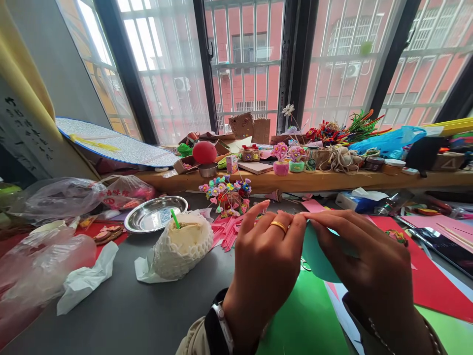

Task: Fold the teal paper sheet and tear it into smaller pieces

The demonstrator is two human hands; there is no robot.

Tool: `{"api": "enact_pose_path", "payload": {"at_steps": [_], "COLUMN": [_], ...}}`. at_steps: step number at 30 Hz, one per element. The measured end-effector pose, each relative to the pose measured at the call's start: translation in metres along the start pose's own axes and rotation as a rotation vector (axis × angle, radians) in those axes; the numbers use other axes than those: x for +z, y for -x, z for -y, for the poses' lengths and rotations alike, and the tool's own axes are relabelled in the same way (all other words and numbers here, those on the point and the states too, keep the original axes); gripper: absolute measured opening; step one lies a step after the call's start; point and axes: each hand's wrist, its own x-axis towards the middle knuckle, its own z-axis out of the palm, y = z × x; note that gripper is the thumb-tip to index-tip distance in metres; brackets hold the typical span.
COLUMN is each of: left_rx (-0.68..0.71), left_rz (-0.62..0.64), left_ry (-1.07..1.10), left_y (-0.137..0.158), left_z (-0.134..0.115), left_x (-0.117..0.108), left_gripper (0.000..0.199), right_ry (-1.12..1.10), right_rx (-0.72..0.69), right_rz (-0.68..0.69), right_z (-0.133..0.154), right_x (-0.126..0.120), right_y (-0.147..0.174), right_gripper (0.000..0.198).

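In the head view, the sheet of teal paper (320,260) is raised between our hands above a smooth green sheet (303,320). The broadest stretch of dark grey tabletop (148,315) lies left of our left wrist, reaching to the coconut in white foam netting (183,249) and a crumpled white tissue (88,278). On the right, red paper (432,281) and a black phone (443,245) crowd our side; a wooden window ledge (162,183) bounds the far edge. Our hands meet at the paper's upper edge. Our right hand (369,261) bends inward, thumb and fingers pinching it. Our left hand (268,251), back towards us, touches that edge, one finger raised; its thumb is hidden, so we cannot tell whether it grips.
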Motion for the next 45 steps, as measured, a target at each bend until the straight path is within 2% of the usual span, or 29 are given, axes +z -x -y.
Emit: {"api": "enact_pose_path", "payload": {"at_steps": [8,20,39,42,45], "left_rx": [0.02,0.028,0.026,0.004,0.031], "left_rz": [-0.013,-0.061,-0.017,0.091,0.291], "left_ry": [0.004,-0.017,-0.022,0.022,0.109], "left_y": [0.0,0.001,0.001,0.001,0.001], "left_z": [-0.001,-0.002,-0.001,0.005,0.017], "left_x": [0.002,0.006,0.007,0.001,-0.007], "left_gripper": [0.014,0.014,0.014,0.013,0.014], "right_ry": [-0.001,-0.001,0.019,-0.036,-0.14], "right_rx": [0.08,0.077,0.041,0.033,0.029], "right_rz": [0.019,0.012,0.003,0.105,0.349], "right_z": [0.001,0.0,-0.004,-0.008,-0.015], "right_x": [-0.002,-0.002,-0.002,-0.004,-0.006], "right_y": [0.001,0.001,0.001,0.0,-0.002], "right_gripper": [0.011,0.011,0.01,0.012,0.014]}}
